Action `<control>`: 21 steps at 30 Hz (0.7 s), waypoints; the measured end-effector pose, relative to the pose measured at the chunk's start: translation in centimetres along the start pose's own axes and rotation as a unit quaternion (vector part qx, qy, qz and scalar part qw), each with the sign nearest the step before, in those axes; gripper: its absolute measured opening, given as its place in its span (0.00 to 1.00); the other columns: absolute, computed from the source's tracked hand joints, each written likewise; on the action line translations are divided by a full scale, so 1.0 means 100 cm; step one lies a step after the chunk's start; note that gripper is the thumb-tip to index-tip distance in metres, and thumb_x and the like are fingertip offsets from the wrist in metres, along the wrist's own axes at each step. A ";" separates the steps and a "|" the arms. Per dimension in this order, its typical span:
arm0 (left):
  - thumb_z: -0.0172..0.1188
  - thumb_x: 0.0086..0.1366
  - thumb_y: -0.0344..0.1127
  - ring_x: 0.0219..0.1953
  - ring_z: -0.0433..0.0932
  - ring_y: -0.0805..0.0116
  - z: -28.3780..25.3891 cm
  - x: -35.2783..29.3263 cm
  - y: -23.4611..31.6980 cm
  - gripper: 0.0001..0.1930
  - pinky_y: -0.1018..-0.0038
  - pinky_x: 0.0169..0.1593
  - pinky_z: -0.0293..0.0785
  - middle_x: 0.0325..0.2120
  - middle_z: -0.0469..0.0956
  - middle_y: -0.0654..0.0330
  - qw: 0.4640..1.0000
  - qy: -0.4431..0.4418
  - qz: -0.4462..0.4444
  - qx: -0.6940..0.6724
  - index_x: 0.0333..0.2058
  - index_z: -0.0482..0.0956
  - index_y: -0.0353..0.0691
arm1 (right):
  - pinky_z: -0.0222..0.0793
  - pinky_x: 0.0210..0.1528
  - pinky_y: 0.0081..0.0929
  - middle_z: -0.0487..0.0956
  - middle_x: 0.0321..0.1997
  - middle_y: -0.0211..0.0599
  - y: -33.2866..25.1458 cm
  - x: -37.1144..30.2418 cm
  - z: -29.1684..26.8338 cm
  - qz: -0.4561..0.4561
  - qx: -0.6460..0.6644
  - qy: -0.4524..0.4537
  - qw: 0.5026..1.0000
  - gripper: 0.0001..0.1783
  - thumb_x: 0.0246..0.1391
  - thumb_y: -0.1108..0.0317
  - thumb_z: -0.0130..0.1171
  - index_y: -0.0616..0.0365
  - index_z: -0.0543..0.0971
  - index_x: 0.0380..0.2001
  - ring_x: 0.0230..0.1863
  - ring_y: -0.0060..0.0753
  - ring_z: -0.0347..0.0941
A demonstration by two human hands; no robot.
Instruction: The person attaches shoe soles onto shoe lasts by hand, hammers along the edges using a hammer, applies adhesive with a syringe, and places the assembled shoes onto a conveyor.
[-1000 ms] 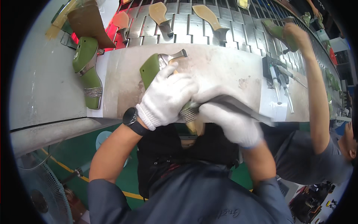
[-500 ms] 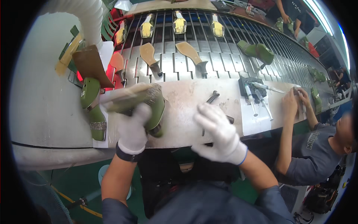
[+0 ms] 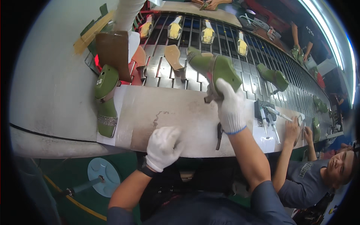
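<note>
My right hand (image 3: 229, 103), in a white glove, grips a green shoe (image 3: 225, 75) by its heel end, above the near edge of the conveyor. The toe points to the far left. My left hand (image 3: 164, 148), also gloved, is over the bench's front edge with its fingers curled in and nothing visible in them. Under my right wrist lies a dark tool handle (image 3: 219, 137); the rest of that tool is hidden. Another green shoe (image 3: 107, 122) with a glittery band lies at the bench's left end, beside a brown board (image 3: 112, 52).
Tan soles with heels (image 3: 173, 58) and yellow-covered shoe forms (image 3: 175, 28) lie on the slatted conveyor (image 3: 157, 80). A further green shoe (image 3: 273, 76) is on its right. Syringes (image 3: 270, 122) sit by a black block. A co-worker (image 3: 318, 176) works at right; a white hose hangs at far left.
The green shoe has gone from my left hand to my right and moved rightward over the conveyor. My left hand has drawn back toward me and curled. The view has shifted.
</note>
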State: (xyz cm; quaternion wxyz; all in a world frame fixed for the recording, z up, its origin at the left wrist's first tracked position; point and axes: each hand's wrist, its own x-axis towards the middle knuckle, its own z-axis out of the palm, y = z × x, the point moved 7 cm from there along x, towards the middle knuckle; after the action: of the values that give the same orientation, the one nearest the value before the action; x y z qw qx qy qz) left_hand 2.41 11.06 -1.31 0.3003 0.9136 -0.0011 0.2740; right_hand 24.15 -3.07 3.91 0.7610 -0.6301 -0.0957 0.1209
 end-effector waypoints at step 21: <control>0.77 0.58 0.37 0.48 0.86 0.48 0.003 -0.002 0.009 0.24 0.54 0.53 0.80 0.47 0.88 0.52 0.999 0.001 0.028 0.032 0.52 0.85 0.38 | 0.77 0.71 0.48 0.82 0.69 0.55 0.013 0.120 0.011 -0.160 -0.684 -0.046 0.711 0.28 0.59 0.67 0.67 0.61 0.82 0.63 0.68 0.58 0.80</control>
State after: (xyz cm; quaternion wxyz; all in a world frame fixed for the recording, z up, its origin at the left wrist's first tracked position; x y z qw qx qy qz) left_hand 2.26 10.09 -1.08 0.2633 0.9220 -0.0175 0.2833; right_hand 35.18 1.82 2.80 0.1250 -0.9472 -0.2862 -0.0725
